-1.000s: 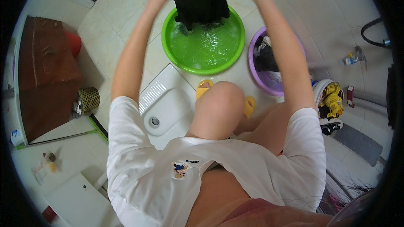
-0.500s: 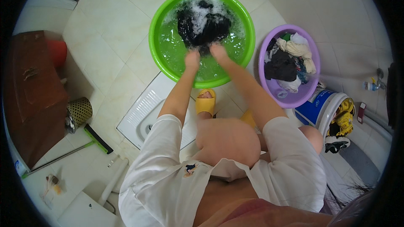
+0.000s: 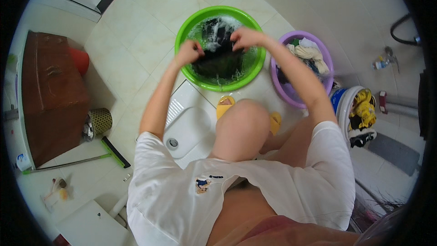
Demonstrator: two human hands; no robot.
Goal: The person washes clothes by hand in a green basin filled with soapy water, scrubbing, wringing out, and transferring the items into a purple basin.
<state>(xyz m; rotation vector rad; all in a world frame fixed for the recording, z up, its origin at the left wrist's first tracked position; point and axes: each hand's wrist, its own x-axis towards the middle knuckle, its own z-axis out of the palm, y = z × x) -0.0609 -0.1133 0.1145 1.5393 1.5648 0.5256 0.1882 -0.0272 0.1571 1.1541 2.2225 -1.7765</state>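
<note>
A large green basin [image 3: 180,34] of sudsy water stands on the floor in front of me. Between my two hands a wet black garment [image 3: 217,61] hangs over it, its lower part in or just above the water; its kind is unclear. My left hand [image 3: 190,52] grips the garment near the basin's left rim. Farther off, my right hand [image 3: 246,38] has hold of its other side, fingers curled. White foam [image 3: 211,43] floats behind the cloth. To the right, partly behind my right forearm, is a purple basin [image 3: 328,59] heaped with laundry [image 3: 307,54].
A white squat toilet [image 3: 189,130] is set in the floor left of my yellow slippers [image 3: 224,105]. A bucket [image 3: 342,102] with shoes and yellow items stands at the right. On the left are a brown cabinet [image 3: 54,95], a patterned bin [image 3: 100,120] and a green-headed squeegee [image 3: 115,152].
Both hands have come up out of the water and moved apart, raising the black garment and spreading it between them. The view has shifted, so the basins appear lower and smaller.
</note>
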